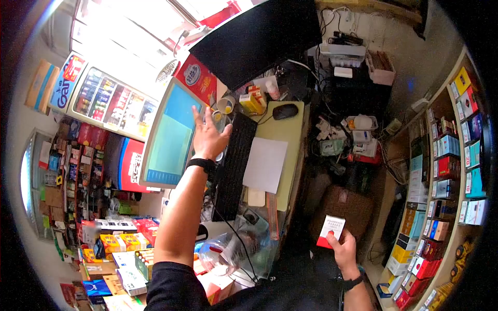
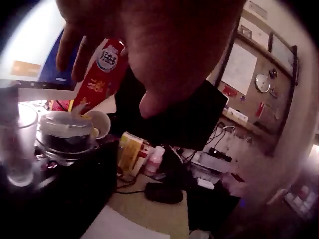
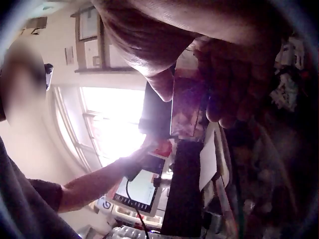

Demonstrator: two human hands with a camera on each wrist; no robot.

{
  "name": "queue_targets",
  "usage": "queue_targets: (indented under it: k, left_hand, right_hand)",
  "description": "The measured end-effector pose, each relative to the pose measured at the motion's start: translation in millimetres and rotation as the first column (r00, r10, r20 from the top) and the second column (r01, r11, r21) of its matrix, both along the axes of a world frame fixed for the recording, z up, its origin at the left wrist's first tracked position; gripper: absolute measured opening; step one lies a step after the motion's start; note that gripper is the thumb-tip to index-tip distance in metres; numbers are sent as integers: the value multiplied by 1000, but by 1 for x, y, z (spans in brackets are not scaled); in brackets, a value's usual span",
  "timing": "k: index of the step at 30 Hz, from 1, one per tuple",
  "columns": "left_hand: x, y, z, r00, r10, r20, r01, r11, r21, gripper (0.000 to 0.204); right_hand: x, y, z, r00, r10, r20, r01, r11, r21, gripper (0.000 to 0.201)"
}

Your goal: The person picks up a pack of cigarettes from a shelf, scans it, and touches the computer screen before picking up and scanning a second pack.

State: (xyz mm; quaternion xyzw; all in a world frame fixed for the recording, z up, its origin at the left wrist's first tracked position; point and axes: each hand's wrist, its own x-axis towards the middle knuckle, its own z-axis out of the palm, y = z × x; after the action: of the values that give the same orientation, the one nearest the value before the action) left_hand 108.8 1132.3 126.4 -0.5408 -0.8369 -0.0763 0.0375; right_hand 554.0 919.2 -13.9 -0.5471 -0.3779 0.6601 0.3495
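Note:
My left hand point(image 1: 210, 137) is raised, its fingers spread and fairly straight, with the fingertips at the edge of a lit touchscreen monitor point(image 1: 171, 137). From the left wrist view, the palm and thumb show from below, with nothing in them. Lower right, my right hand point(image 1: 345, 251) grips a small white-and-red cigarette pack point(image 1: 333, 228) between thumb and fingers, its printed white face turned up. In the right wrist view the same pack point(image 3: 187, 112) appears between the thumb and the fingers, mostly in shadow.
A black keyboard point(image 1: 236, 160), a white paper sheet point(image 1: 265, 163) and a mouse point(image 1: 285, 111) lie on the desk. A larger dark monitor point(image 1: 259, 39) stands behind. Shelves of small boxes point(image 1: 446, 163) line the right; a brown seat point(image 1: 345, 205) is below.

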Motion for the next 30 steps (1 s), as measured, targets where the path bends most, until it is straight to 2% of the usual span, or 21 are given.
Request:
queue_targets:
  k: [1, 6, 8, 11, 17, 21, 25, 26, 30]
  left_hand:
    - [1, 7, -3, 1000, -5, 23, 5, 1000, -11, 92]
    - [-16, 48, -8, 986, -62, -154, 74, 994, 78, 85]
    - [-31, 63, -11, 977, -25, -210, 42, 996, 77, 88]
    - [-56, 76, -21, 962, 3, -273, 14, 998, 60, 92]
    - [-81, 78, -30, 957, 30, -287, -9, 997, 75, 88]
    - [-86, 77, -25, 935, 56, -350, -37, 997, 60, 88]
    - [-79, 71, -31, 930, 5, -367, 37, 994, 106, 86]
    - [-74, 68, -33, 944, 0, -331, 25, 997, 70, 85]
    - [-71, 57, -50, 888, -58, -457, 111, 990, 90, 81]
  right_hand:
    - [0, -1, 1, 1000, 6, 9, -6, 1000, -1, 38]
    - [5, -7, 16, 993, 48, 107, -44, 998, -39, 40]
    - [9, -11, 27, 978, 71, 195, -61, 997, -54, 40]
    - [10, -21, 25, 983, 38, 178, -30, 998, -47, 40]
    - [18, -33, 13, 978, 31, 208, -15, 997, -81, 39]
    - [17, -28, 22, 981, 21, 194, -4, 996, -85, 39]
    - [17, -31, 13, 985, 5, 170, 10, 996, -85, 38]
    - [17, -31, 11, 985, 5, 174, 11, 996, -91, 38]
    - [10, -26, 16, 987, 23, 161, -12, 998, -65, 35]
